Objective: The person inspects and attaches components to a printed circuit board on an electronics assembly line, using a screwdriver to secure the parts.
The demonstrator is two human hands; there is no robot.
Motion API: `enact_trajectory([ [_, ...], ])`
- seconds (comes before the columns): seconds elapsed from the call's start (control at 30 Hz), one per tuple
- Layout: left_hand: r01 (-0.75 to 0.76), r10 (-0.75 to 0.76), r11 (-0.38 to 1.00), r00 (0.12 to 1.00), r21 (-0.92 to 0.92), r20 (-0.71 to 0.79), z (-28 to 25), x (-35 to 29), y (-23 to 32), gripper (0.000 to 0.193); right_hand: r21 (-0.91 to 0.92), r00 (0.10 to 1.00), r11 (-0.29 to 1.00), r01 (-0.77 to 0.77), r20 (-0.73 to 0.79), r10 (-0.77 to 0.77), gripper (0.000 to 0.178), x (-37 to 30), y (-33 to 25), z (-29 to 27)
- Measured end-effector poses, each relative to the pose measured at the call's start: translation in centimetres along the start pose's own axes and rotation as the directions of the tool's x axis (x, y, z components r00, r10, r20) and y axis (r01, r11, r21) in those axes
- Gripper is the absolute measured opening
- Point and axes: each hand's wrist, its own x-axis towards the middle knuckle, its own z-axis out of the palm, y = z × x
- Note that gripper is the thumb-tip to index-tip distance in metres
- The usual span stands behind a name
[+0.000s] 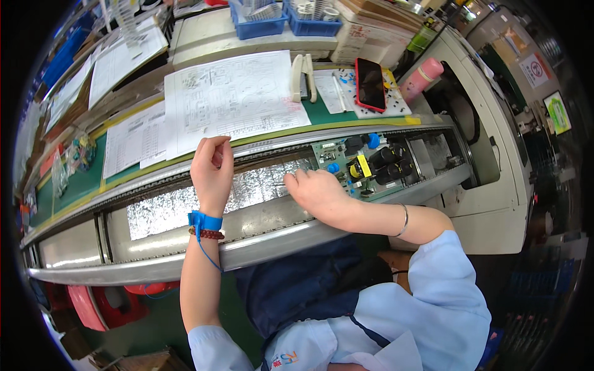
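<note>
My left hand (212,170) hovers over the conveyor's inner edge beside the large printed drawing. Its fingers are curled in toward the thumb, and whatever they may hold is too small to make out. A blue wrist strap (205,221) with a cord and a dark red bead bracelet circle that wrist. My right hand (317,193) is closed at the left end of a green circuit board (327,151), its fingertips bent and partly hidden. Black cylindrical parts, a yellow-wrapped transformer (360,167) and blue round components stand on the board, which rests in the conveyor (272,232).
Behind the conveyor lie a printed drawing (229,93), a beige stapler (303,78), a red-edged phone (370,85) and scattered small parts. A pink bottle (422,78) stands by a pale machine (492,204) at right. Blue bins (258,28) sit at the back.
</note>
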Motion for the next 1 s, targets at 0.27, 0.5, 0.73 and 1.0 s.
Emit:
enact_trajectory([
  [0.27, -0.008, 0.008, 1.000, 1.000, 0.021, 0.026, -0.2, 0.0, 0.0, 0.006, -0.254, 0.997, 0.966, 0.048, 0.070, -0.032, 0.012, -1.0, 0.9, 0.0],
  [0.5, 0.005, -0.006, 1.000, 0.999, 0.021, 0.045, -0.2, -0.2, -0.1, 0.005, -0.225, 0.997, 0.974, -0.025, 0.061, 0.040, 0.011, -1.8, 1.8, 0.4],
  [0.73, 0.030, -0.030, 1.000, 0.998, 0.011, 0.060, -0.1, -0.1, 0.0, 0.004, -0.269, 0.988, 0.957, -0.107, 0.079, 0.133, 0.012, -3.4, 4.7, 0.2],
  [1.0, 0.046, -0.048, 0.998, 0.996, 0.033, 0.070, 0.0, -0.4, -0.3, 0.005, -0.380, 0.905, 0.897, -0.224, 0.261, 0.337, 0.015, -6.2, 8.8, -1.2],
])
